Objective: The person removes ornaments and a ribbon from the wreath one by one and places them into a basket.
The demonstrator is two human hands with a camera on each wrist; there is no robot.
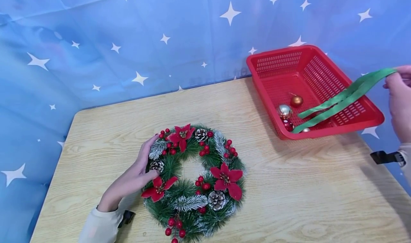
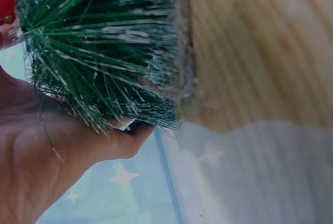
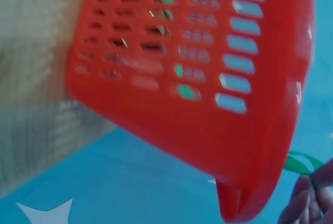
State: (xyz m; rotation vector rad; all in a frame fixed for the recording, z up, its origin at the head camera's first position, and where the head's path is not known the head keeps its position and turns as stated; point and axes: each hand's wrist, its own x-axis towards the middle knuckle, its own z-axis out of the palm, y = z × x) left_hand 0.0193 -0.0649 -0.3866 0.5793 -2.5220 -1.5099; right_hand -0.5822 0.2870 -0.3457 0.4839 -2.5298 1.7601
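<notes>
A green wreath [image 1: 184,189] with red poinsettias, pinecones and berries lies on the table. My left hand [image 1: 136,177] grips its left side, thumb on top near a pinecone; in the left wrist view the palm [image 2: 62,141] lies against the wreath's needles [image 2: 104,42]. At the far right my right hand [image 1: 399,96] pinches one end of a green ribbon [image 1: 350,95]. The ribbon slopes down over the rim into a red basket [image 1: 268,102], its loose ends among the ornaments. In the right wrist view the fingers [image 3: 307,203] hold the ribbon just beyond the basket rim.
Inside the basket are a copper bauble [image 1: 297,101], a silver bauble [image 1: 284,111] and a dark red bauble [image 1: 288,125]. Behind the wooden table [image 1: 106,139] hangs a blue cloth [image 1: 189,18] with white stars. The basket stands at the table's back right.
</notes>
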